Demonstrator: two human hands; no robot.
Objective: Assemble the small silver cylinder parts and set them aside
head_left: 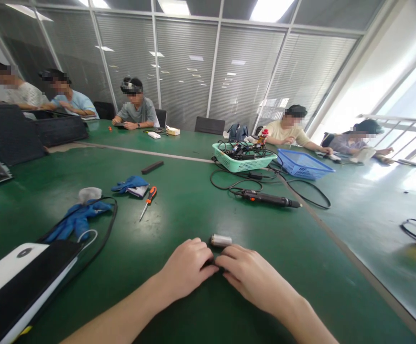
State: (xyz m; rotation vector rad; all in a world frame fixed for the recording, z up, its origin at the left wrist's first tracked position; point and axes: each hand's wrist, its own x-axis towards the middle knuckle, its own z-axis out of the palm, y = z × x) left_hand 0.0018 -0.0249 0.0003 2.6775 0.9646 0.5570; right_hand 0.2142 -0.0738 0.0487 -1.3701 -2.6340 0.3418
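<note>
Both of my hands meet low over the green table (179, 215), fingertips almost touching. The fingers of my left hand (190, 263) are curled in toward the thumb. My right hand (242, 267) is bent the same way from the other side. A small dark bit shows between the fingertips, but the fingers hide most of it and I cannot make out what it is. Just beyond the right fingers a short silvery metal cylinder (221, 240) lies on its side. An orange-handled screwdriver (148, 202) rests farther off to the left.
Blue gloves (73, 222) and a white-and-black device (25, 277) with a cable lie left. A corded electric screwdriver (268, 198) is ahead right, before a green basket (244, 164) of cables and a blue basket (304, 165). Several people sit around the table's far sides.
</note>
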